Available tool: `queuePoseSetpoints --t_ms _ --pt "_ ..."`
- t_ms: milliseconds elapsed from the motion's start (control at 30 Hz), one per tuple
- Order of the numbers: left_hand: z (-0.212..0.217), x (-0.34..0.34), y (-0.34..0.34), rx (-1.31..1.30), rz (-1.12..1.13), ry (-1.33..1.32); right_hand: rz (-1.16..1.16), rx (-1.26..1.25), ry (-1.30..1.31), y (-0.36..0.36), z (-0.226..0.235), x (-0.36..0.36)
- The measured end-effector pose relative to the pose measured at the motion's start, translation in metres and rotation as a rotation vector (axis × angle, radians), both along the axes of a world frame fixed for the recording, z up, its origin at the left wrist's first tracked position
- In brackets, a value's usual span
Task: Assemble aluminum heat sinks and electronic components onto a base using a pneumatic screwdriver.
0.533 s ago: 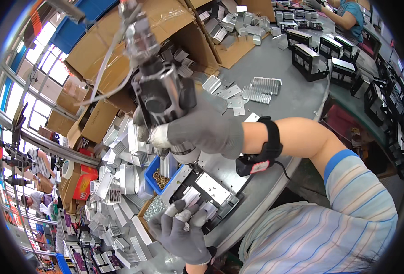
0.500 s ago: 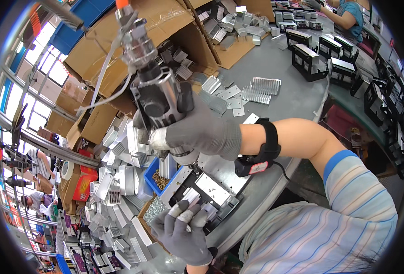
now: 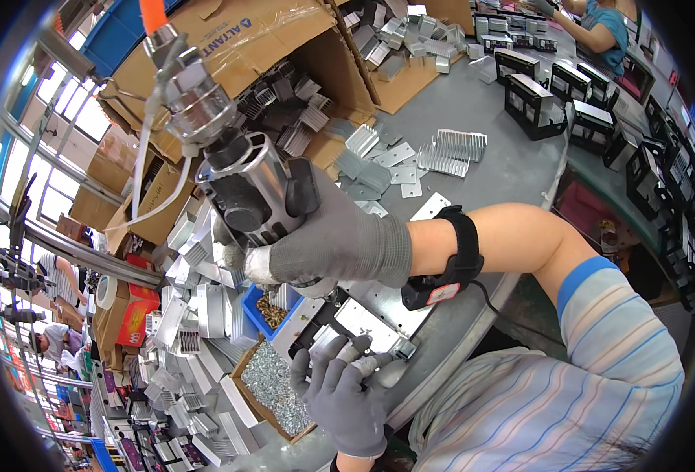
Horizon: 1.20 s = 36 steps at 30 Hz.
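Note:
My right hand [image 3: 324, 240], in a grey glove with pale fingertips, is wrapped around a silver and black air screwdriver [image 3: 245, 193] with an orange hose at its top. The driver is tilted, and its tip points down at the upper end of a flat metal plate [image 3: 363, 324] in a fixture [image 3: 398, 346]. At the plate's lower left edge, my gloved left hand [image 3: 347, 397] lies palm down with its fingers apart. Its fingertips reach over the fixture; I see nothing held in them. Beside it are a blue bin [image 3: 255, 308] of brass-coloured screws and a box [image 3: 273, 385] of small silver hardware.
Finned aluminium heat sinks [image 3: 454, 152] and flat plates [image 3: 401, 161] lie on the grey table [image 3: 505, 181]. Cardboard boxes [image 3: 237, 39] with more metal parts stand behind. Black framed units [image 3: 532, 106] stand at the far right, near another person [image 3: 599, 31].
My right hand and the screwdriver have shifted left, the tool leaning further left. My left hand has moved right and down, its fingers spreading, uncovering the box of silver hardware.

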<state>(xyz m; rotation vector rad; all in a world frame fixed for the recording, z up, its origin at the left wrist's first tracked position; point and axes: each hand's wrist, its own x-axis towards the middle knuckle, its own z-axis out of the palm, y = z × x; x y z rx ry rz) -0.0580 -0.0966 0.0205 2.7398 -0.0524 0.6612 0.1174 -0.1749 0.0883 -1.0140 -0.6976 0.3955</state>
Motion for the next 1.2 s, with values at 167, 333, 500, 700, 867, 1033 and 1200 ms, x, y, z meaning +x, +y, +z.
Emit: queuePoseSetpoints --t_ms 167,333,500,700,867,1033,1200 --pt "0.0 -0.002 0.003 -0.051 -0.01 0.028 -0.032 0.017 0.024 0.004 -0.003 0.0" --pt "-0.003 0.0 0.003 -0.054 -0.002 0.021 0.046 0.149 0.075 0.009 0.0 -0.004" --pt "-0.008 0.002 0.001 -0.083 0.024 -0.005 -0.194 -0.203 -0.352 0.012 0.006 -0.008" --pt "-0.012 0.002 0.0 -0.063 0.032 -0.047 -0.187 -0.295 -0.234 0.01 0.01 -0.017" --pt "-0.011 0.003 -0.002 -0.085 0.064 -0.053 0.028 0.191 0.074 -0.006 0.022 -0.033" --pt "-0.011 -0.002 0.002 -0.034 0.106 -0.022 0.299 0.094 0.34 -0.057 0.036 -0.047" --pt "-0.011 0.0 0.001 -0.052 0.09 -0.063 0.142 0.132 0.047 -0.041 0.011 -0.055"
